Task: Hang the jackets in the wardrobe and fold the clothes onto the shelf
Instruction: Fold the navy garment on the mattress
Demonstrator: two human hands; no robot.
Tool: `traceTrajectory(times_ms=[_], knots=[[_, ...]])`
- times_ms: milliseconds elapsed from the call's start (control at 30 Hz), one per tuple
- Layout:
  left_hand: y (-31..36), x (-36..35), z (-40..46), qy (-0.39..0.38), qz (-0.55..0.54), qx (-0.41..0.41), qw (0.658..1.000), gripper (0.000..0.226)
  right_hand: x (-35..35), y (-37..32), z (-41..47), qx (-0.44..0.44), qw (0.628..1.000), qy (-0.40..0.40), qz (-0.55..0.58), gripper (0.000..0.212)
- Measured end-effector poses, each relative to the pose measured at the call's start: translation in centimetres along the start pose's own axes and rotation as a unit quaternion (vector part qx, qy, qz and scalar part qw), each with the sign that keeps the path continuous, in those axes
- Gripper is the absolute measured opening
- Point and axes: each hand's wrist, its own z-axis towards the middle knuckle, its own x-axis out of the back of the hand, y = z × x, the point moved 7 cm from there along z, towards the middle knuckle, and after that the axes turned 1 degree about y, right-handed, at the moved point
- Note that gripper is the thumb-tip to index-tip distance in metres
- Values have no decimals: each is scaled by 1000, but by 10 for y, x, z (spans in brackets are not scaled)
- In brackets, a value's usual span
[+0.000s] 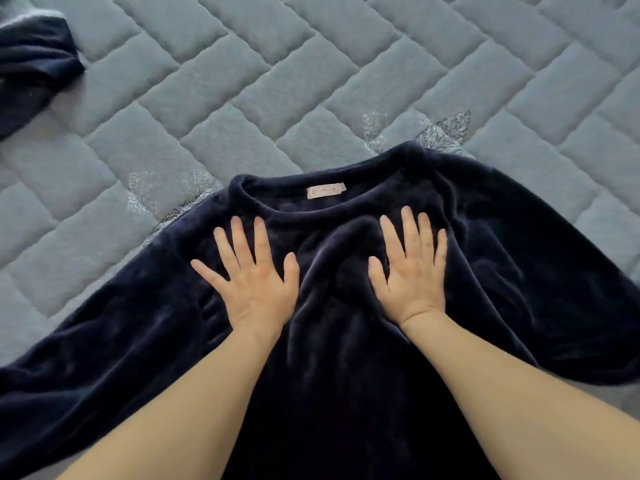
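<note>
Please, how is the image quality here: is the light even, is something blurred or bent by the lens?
Head view: soft, even light, no glare; the navy top is so dark its folds barely show; quilted bedcover lines curve toward the edges, wide-angle distortion; both hands are reasonably sharp, slightly soft overall.

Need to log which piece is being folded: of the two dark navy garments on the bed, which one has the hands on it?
The navy fleece top with the pink neck label, spread out flat in the foreground. The other dark garment lies bunched, untouched, at the far left.

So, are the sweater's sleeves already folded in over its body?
No, the sweater lies spread on the quilt with both sleeves stretched out sideways, under the flat left hand and right hand.
</note>
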Motion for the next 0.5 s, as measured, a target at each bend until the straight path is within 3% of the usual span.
traceTrajectory(times_ms=[333, 500], knots=[[5, 0, 4, -9, 1, -12, 1000, 78, -1, 3, 3, -8, 1000, -11, -23, 68], [2, 5, 3, -74, -31, -32, 996, 76, 0, 4, 6, -11, 991, -115, -69, 64]])
